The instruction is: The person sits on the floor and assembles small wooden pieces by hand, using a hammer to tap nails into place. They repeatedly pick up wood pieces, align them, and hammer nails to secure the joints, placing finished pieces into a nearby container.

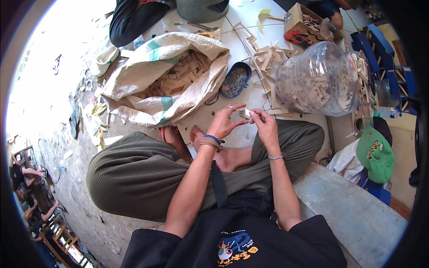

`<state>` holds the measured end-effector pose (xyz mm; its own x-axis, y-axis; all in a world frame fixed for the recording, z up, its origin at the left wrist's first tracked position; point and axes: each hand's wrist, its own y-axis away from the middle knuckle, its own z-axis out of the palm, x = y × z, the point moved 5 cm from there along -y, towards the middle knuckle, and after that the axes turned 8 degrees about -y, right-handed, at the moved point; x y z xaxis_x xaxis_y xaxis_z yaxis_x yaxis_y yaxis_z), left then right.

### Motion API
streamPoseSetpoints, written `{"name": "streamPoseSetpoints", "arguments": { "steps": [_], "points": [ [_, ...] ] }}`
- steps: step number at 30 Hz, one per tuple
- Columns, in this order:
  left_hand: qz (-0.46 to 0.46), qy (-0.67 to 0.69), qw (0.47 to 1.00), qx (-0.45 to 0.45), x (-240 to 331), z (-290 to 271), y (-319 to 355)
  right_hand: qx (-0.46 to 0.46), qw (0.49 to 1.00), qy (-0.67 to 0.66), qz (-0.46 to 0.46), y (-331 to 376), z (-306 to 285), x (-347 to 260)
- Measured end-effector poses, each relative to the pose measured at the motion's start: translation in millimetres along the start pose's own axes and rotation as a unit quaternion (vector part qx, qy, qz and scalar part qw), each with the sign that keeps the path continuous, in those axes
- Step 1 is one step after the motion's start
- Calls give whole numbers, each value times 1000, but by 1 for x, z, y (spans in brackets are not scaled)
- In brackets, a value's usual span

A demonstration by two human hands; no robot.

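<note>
In front of my crossed legs, a small pale wooden piece (245, 113) sits between the fingertips of both hands. My left hand (225, 123) grips it from the left with thumb and forefinger, the fingers curved. From the other side my right hand (265, 127) pinches at its edge. Whether a nail or anything else tiny is between the fingers is too small to tell. Just beyond my hands stands a blue oval tin (247, 77) of thin nails. To its right lies a loose pile of wooden strips and small joined pieces (267, 60).
A large woven sack (129, 85) full of wood offcuts stands ahead on the left. On the right are a clear plastic jug (290, 85) with wooden bits and a green cap (375, 154). A cardboard box (295, 20) and other people's legs (134, 20) are at the far side.
</note>
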<state>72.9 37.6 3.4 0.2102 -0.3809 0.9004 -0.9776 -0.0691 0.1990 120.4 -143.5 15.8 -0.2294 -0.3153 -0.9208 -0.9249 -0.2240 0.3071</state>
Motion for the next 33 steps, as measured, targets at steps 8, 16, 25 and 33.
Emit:
{"name": "streamPoseSetpoints", "arguments": {
  "steps": [8, 16, 25, 33],
  "points": [
    [23, 38, 999, 15, 9, -1, -6, -23, 999, -20, 25, -1, -2, 5],
    [33, 49, 998, 38, 4, 2, -9, -24, 999, -20, 10, 1, -3, -1],
    [32, 18, 999, 24, 8, -3, -10, -47, 999, -12, 21, 2, -5, -7],
    [26, 7, 999, 24, 8, -3, -9, -48, 999, -3, 20, 2, -4, -5]
  ]
}}
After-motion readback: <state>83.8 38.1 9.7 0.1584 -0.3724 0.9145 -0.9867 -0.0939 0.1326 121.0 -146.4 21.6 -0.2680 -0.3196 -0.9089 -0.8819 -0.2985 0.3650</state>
